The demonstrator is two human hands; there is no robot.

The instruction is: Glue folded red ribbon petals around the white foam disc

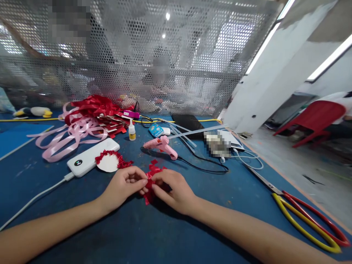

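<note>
Between my two hands is a small piece of red ribbon (149, 184), pinched from both sides. My left hand (125, 187) closes thumb and forefinger on its left side. On the right, my right hand (173, 190) grips it between thumb and fingertips. More red ribbon pieces (154, 168) lie on the table just behind the fingers. To the left sits a white disc (108, 162) with ruffled red ribbon around its edge, against a white power bank (93, 157). A pink glue gun (161, 146) lies on its side beyond my hands.
Red and pink ribbon (74, 134) is heaped at the back left, near a small glue bottle (132, 131). Clear glue sticks (183, 135) lie behind the gun. Large scissors (283, 196) rest along the right edge. A perforated metal screen (132, 69) borders the table (110, 234) at the back.
</note>
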